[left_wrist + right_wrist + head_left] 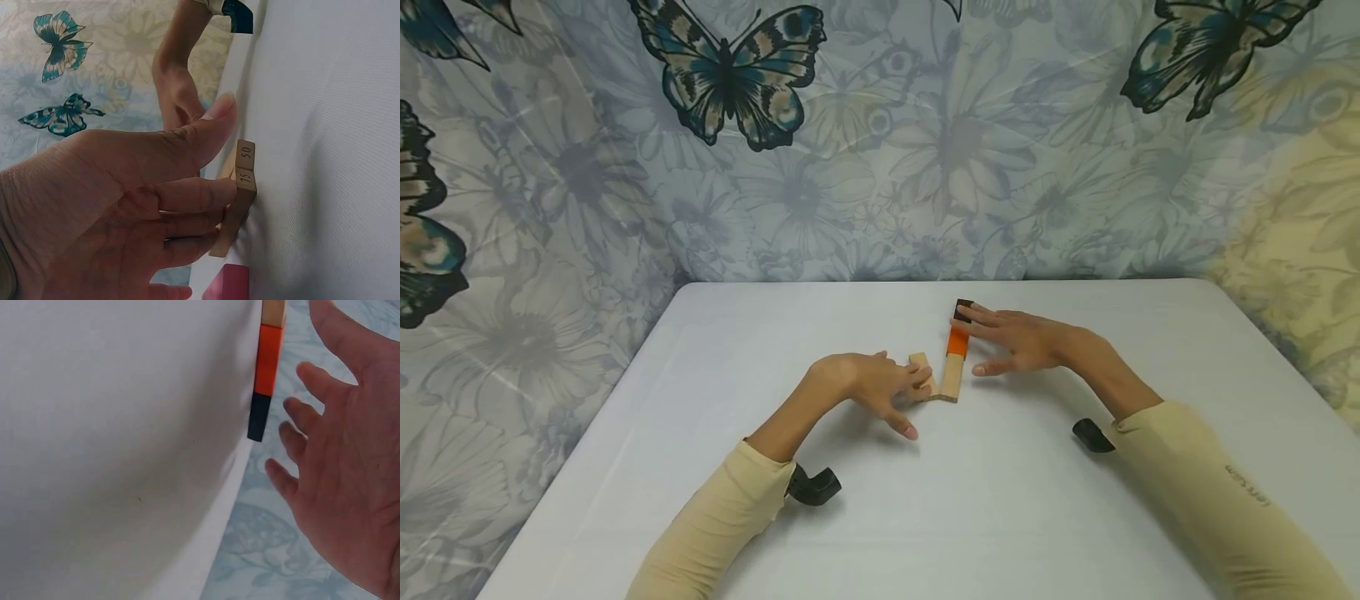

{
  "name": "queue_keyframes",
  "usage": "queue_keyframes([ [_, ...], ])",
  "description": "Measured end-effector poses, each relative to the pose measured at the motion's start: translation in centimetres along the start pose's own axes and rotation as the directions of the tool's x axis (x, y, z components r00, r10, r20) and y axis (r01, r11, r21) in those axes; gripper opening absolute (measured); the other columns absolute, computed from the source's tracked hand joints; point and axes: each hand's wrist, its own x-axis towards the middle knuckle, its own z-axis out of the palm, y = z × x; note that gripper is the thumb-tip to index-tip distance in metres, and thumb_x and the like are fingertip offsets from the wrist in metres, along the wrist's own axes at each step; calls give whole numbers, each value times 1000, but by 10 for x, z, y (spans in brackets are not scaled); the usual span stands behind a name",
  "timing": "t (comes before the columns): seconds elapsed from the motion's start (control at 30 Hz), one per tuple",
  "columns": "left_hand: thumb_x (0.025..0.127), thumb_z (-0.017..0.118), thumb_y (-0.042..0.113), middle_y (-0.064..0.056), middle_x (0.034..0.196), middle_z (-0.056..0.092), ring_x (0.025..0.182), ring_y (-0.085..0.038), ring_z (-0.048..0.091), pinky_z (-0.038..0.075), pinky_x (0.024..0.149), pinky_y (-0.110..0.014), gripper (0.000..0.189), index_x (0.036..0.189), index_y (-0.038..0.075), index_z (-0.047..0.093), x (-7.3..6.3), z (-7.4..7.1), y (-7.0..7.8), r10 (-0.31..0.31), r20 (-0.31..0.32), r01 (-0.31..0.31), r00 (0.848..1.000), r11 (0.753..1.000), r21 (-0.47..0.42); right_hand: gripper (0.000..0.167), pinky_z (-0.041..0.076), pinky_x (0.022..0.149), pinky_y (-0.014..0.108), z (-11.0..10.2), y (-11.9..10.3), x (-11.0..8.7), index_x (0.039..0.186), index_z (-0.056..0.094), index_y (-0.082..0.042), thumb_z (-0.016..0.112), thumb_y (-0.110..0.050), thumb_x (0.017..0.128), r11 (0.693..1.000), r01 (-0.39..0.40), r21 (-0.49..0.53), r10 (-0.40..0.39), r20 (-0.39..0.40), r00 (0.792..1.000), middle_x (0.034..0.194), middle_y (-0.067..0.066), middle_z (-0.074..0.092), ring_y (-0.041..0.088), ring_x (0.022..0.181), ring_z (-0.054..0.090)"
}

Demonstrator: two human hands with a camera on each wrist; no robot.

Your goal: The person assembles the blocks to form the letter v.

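Two plain wooden blocks meet at their near ends, one marked 75 (245, 181) and the other marked 50 (246, 153). In the head view the left block (919, 360) slants away under my left hand (880, 387), whose extended fingers touch its side, thumb apart. Beyond the right block (952, 379) an orange block (957, 342) and a dark block (963, 306) continue in a line. My right hand (1026, 340) hovers beside these with spread fingers; the right wrist view shows a gap. A pink block (228, 284) lies past the 75 block, hidden in the head view.
Everything lies on a white table (1000, 500), whose far edge runs close behind the dark block. A fabric backdrop (865, 167) with butterflies and flowers hangs behind and at the left. Black wrist-worn pieces (815, 486) stick out below both sleeves.
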Motion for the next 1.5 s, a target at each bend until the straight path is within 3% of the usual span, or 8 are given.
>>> queue_keyframes([
  [0.37, 100, 59, 63, 1, 179, 7, 162, -41, 21, 10, 136, -52, 81, 166, 27, 29, 6, 3, 2, 2, 1, -2, 1000, 1000, -11, 92, 29, 122, 73, 12, 1, -5, 166, 32, -20, 62, -68, 94, 1000, -15, 24, 15, -5, 1000, 177, 10, 17, 45, 159, 30],
  [0.6, 100, 58, 64, 2, 178, 6, 163, -39, 19, 10, 136, -52, 82, 166, 26, 28, 9, 3, 4, 12, 15, -12, 1000, 1000, -3, 89, 30, 121, 72, 12, 1, -9, 165, 34, -19, 63, -66, 95, 999, -21, 30, 21, -5, 1000, 177, 11, 20, 43, 160, 28],
  [0.87, 102, 56, 61, 3, 179, 5, 162, -43, 19, 8, 136, -53, 78, 166, 27, 30, 4, 1, 2, 3, 23, -2, 1000, 1000, -31, 88, 31, 120, 73, 9, 0, -5, 164, 36, -19, 67, -62, 95, 999, -11, 35, 12, -10, 1000, 176, 11, 20, 43, 159, 28],
  [1.17, 100, 61, 61, 5, 178, 12, 162, -42, 19, 4, 136, -52, 77, 165, 31, 33, -2, 1, -1, -5, -10, 4, 1000, 998, -66, 87, 30, 120, 73, 8, -3, 1, 164, 36, -18, 71, -57, 94, 999, -14, 49, 14, -5, 1000, 177, 10, 19, 41, 161, 24],
  [1.27, 99, 62, 60, 3, 177, 17, 163, -37, 22, 6, 136, -53, 76, 164, 30, 36, -4, 2, -2, 1, -35, -4, 999, 998, -66, 88, 29, 120, 75, 8, -3, 3, 164, 36, -17, 70, -59, 94, 998, -4, 60, 4, -2, 1000, 177, 12, 19, 43, 161, 23],
  [1.4, 98, 66, 56, 1, 175, 28, 163, -23, 26, 7, 135, -57, 72, 160, 26, 45, -6, -1, -5, 28, -123, -40, 992, 994, -101, 90, 28, 121, 74, 6, -3, 4, 164, 35, -17, 71, -59, 93, 998, -6, 58, 5, 6, 1000, 177, 12, 18, 43, 161, 22],
  [1.5, 97, 69, 53, 0, 172, 35, 155, -18, 43, 7, 134, -60, 67, 156, 24, 52, -8, -4, -11, 31, -203, -61, 979, 988, -144, 91, 26, 122, 75, 5, -1, 4, 165, 34, -18, 71, -60, 93, 998, -27, 56, 26, 19, 999, 177, 10, 17, 42, 163, 20],
])
